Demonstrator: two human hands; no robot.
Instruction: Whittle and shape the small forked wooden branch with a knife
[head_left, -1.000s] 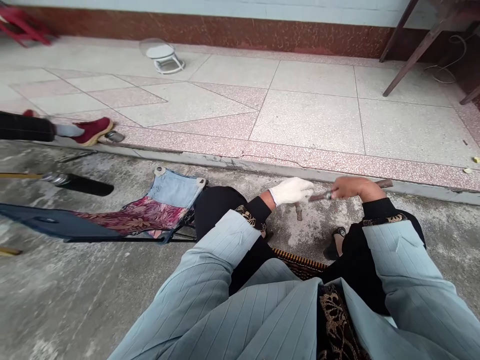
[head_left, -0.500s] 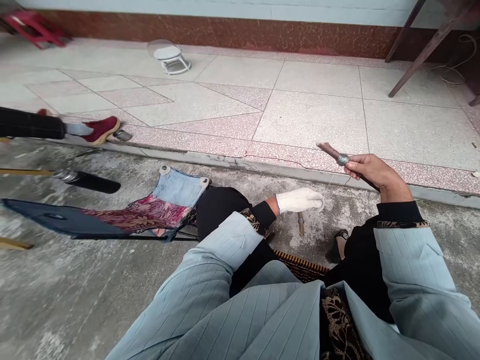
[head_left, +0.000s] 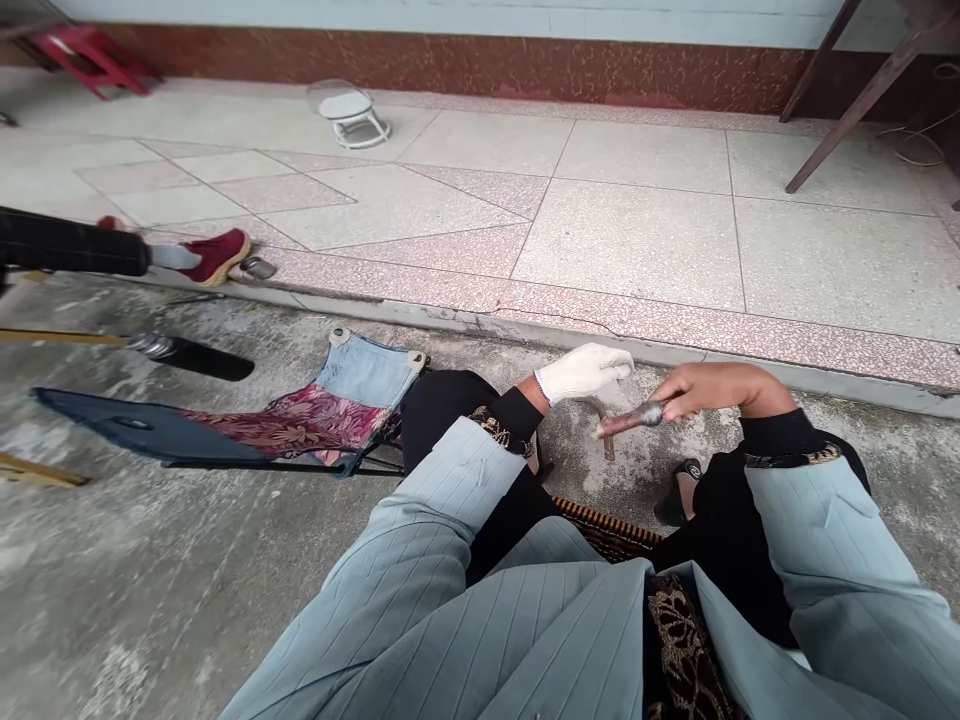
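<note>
My right hand [head_left: 694,390] is bare and wraps round a brown wooden stick [head_left: 628,421]. A coil of thin silvery wire [head_left: 652,412] is wound about the stick just beside my fingers. My left hand [head_left: 586,372], in a white knitted glove, is closed in a pinch to the left of the stick's upper side. Its fingers seem to hold the wire's free strand, which is too thin to follow now. On the concrete below lies a curved tool with a short wooden handle [head_left: 609,450], perhaps a sickle, partly hidden by the stick.
A low folding chair [head_left: 247,430] with denim and floral cloth stands left of my knee. Beyond it are a black-ended pole [head_left: 206,358] and another person's red shoe [head_left: 217,255]. A raised tiled step [head_left: 630,240] runs across, bearing a small white stool [head_left: 356,120].
My right hand has lowered the stick toward me and turned its tip down to the left. The gloved left hand has moved slightly up and left, closer to the stick.
</note>
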